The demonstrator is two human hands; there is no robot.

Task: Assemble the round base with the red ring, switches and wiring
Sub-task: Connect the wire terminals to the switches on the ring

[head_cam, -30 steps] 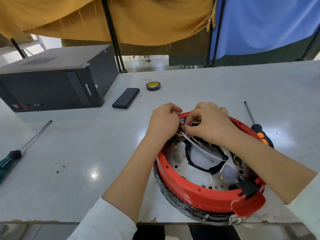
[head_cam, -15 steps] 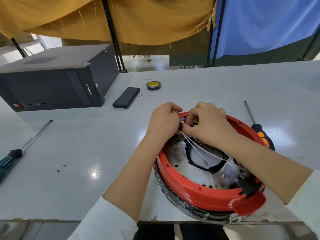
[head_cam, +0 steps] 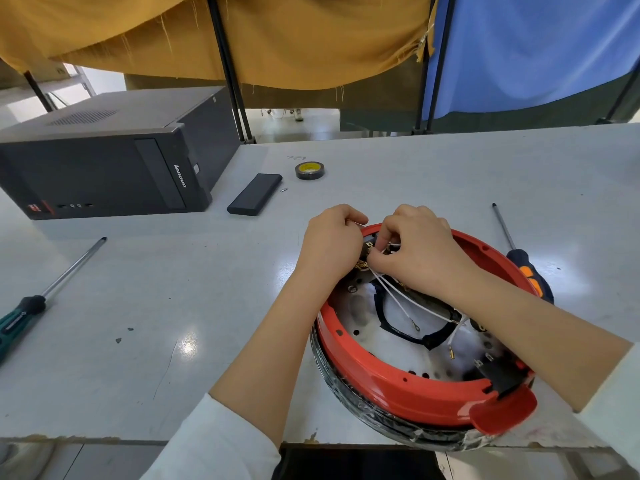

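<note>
Lifting white wires (head_cam: pixel 398 299) slightly higher, right hand (head_cam: pixel 419 258) pinching them, left hand (head_cam: pixel 330 247) gripping a wire at red ring (head_cam: pixel 398 386).

Glossy red plastic ring (head_cam: pixel 398 389) over silvery perforated metal base plate (head_cam: pixel 360 317); thin white wires (head_cam: pixel 398 301). Black-and-orange-handled screwdriver (head_cam: pixel 531 278). Green-and-black-handled screwdriver (head_cam: pixel 17 320). Black tape roll with yellow core (head_cam: pixel 309 170). Pale grey tabletop (head_cam: pixel 173 289).

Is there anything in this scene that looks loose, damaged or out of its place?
Yes. Inside the red ring, two white wires end loose, terminals unconnected. The plastic wrap under the ring looks wrinkled and torn. A small screw lies alone beside the black case.
</note>
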